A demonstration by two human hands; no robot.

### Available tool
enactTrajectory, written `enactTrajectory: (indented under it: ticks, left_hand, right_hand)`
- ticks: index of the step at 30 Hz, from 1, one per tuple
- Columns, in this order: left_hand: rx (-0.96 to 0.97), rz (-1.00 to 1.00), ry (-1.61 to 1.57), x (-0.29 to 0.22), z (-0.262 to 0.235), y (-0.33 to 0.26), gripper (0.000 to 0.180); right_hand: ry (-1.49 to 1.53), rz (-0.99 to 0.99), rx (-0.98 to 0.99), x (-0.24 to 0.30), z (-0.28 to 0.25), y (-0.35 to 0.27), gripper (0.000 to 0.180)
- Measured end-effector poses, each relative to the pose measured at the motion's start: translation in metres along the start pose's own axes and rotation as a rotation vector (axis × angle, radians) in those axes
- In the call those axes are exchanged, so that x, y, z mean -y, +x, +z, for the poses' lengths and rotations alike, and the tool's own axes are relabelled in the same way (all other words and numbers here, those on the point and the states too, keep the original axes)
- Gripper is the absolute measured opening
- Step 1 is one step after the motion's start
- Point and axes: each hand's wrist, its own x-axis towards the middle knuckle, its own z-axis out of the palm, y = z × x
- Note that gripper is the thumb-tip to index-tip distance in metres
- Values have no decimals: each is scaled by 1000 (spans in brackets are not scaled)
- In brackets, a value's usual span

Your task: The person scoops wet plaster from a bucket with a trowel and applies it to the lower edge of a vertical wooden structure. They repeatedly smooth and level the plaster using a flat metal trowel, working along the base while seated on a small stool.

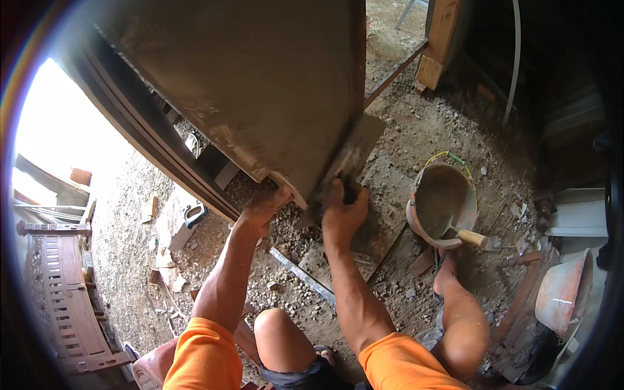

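Note:
A grey plastered panel (260, 84) stands in front of me, narrowing to a lower corner near my hands. My right hand (343, 211) is closed round a plastering trowel (357, 146), its flat blade lying along the panel's right edge. The trowel's handle is mostly hidden by my fingers. At the panel's lower left edge, my left hand (260, 209) has its fingers curled on a pale strip (290, 188). To the right of my hands stands a bucket (414, 211) with grey mortar inside. A small trowel with a wooden handle (472, 238) rests across its rim.
Gravel and rubble cover the ground. A metal straightedge (302, 276) lies below my hands, and a handsaw (188, 218) to the left. A wooden bench (68, 292) is at far left, a tipped bucket (564, 292) at right, a timber post (439, 42) behind.

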Motion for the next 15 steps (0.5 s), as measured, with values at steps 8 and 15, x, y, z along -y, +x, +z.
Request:
enactTrajectory:
  ticks: [8, 15]
  left_hand:
    - [79, 71, -40, -5, -1, -9, 94]
    - [58, 29, -36, -11, 7, -12, 90]
  right_hand:
    - [-168, -110, 64, -15, -8, -19, 31]
    - [405, 488, 140, -66, -31, -47, 23]
